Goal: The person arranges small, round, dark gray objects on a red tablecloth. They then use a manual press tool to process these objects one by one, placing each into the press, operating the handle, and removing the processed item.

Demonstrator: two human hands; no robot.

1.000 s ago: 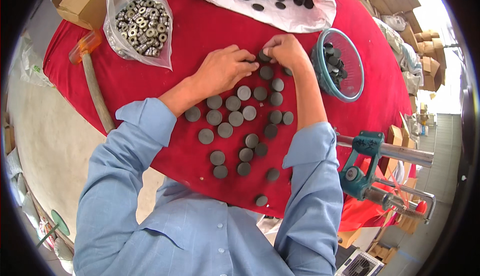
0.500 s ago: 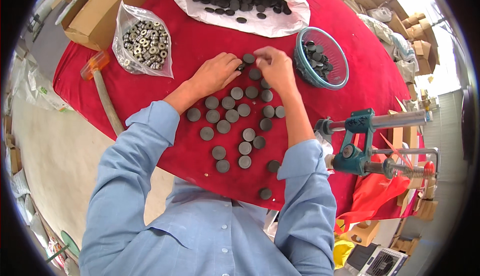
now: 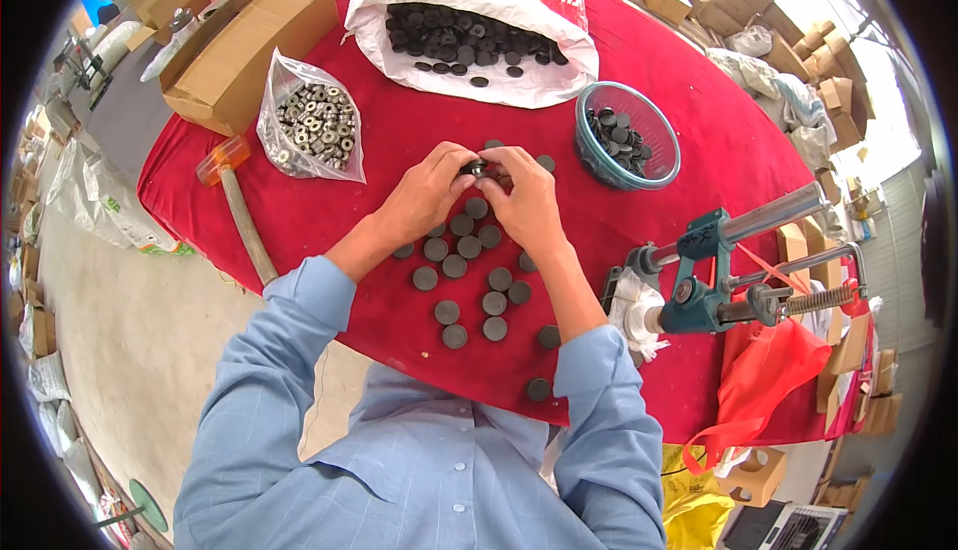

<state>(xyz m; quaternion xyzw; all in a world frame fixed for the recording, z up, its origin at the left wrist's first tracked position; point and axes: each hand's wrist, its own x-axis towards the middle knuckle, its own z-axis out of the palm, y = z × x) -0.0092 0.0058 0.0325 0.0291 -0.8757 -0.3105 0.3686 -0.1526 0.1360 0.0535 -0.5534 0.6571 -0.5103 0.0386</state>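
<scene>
My left hand (image 3: 431,191) and my right hand (image 3: 523,197) meet above the red table (image 3: 399,131), fingertips pinched together on one small dark round part (image 3: 473,166). Several dark grey discs (image 3: 469,247) lie flat on the cloth under and in front of my hands, in loose rows. One disc (image 3: 539,388) lies alone near the table's front edge. Both forearms wear light blue sleeves.
A clear bag of metal rings (image 3: 314,126) lies at the left, beside a mallet (image 3: 239,213) and cardboard box (image 3: 249,46). A white sack of dark discs (image 3: 469,36) sits at the back, a glass bowl of discs (image 3: 627,136) at right. A teal hand press (image 3: 714,271) is clamped at the right edge.
Both hands have drawn back toward me and closed together on one small part. The view has tilted, so more of the back of the table shows.
</scene>
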